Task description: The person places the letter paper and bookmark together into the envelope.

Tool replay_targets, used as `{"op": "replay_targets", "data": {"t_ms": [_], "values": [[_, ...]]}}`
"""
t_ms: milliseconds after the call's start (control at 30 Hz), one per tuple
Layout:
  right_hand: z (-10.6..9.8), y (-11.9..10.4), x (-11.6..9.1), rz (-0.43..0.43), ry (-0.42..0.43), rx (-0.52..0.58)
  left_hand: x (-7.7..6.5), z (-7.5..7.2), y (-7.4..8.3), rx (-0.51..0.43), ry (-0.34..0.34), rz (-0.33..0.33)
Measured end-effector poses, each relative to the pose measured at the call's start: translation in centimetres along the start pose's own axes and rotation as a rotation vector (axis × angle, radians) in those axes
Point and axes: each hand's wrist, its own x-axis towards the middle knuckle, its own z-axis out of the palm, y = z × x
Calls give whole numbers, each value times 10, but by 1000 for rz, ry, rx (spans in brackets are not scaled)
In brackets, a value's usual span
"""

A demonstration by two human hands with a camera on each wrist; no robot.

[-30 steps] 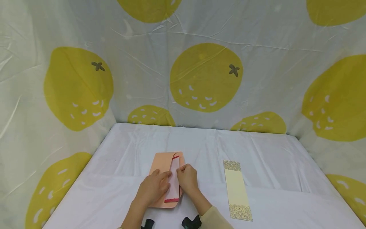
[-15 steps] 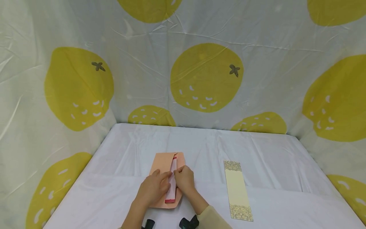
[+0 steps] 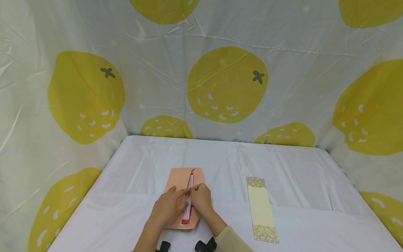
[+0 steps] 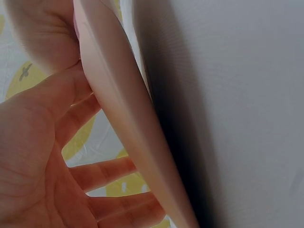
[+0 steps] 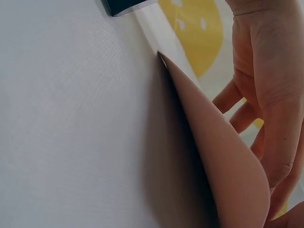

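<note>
A peach paper envelope (image 3: 176, 178) lies on the white cloth in the head view. From its open side shows a narrow white-pink card (image 3: 187, 212) with red ends, mostly tucked under the envelope's left panel. My left hand (image 3: 168, 207) rests on that panel; its fairly straight fingers (image 4: 107, 175) touch the paper in the left wrist view. With curled fingers my right hand (image 3: 201, 198) pinches the card's right edge. The right wrist view shows the envelope (image 5: 228, 156) raised at one edge, partly hiding that hand's fingertips.
To the right lies a cream paper strip (image 3: 260, 204) with gold patterned ends. Black devices (image 3: 206, 245) on the wrists show at the bottom edge. A lemon-print curtain (image 3: 226, 84) stands behind and beside the white-covered table (image 3: 302, 182).
My right hand has moved left with the card's edge, and less of the card now shows outside the envelope's panel. The left hand has stayed in place.
</note>
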Motion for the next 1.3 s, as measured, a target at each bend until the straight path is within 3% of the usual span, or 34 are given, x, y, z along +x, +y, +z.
{"op": "replay_targets", "data": {"t_ms": [833, 1300], "values": [[-8, 3, -1, 124, -190, 230, 0, 2, 2, 5, -8, 3], [-29, -7, 1, 112, -141, 209, 0, 2, 1, 31, -19, -17]]}}
